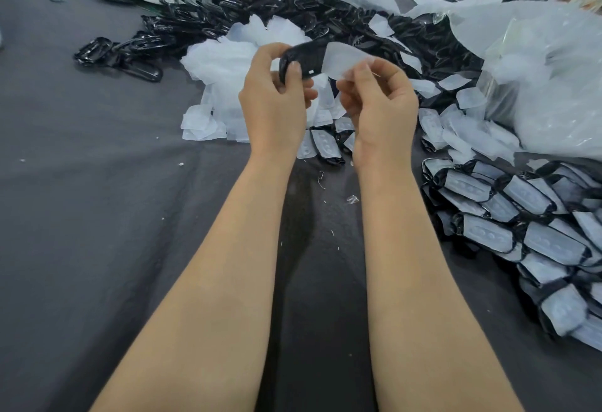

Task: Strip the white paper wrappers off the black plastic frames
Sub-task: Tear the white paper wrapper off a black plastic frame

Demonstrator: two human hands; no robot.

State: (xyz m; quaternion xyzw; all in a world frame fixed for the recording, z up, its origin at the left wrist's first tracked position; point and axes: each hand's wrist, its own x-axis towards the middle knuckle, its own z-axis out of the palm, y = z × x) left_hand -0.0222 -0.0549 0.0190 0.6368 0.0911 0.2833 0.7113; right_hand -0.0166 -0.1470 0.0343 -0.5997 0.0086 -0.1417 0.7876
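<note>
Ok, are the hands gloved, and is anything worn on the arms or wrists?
No gloves: the left hand and right hand are both bare. The left forearm and right forearm are bare too, with no sleeves in view. No watch, bracelet or ring shows. The visible fingernails look short and unpainted.

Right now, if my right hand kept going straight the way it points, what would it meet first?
Probably the pile of black frames beyond it. The right hand already pinches the white wrapper. Depth is unclear.
</note>
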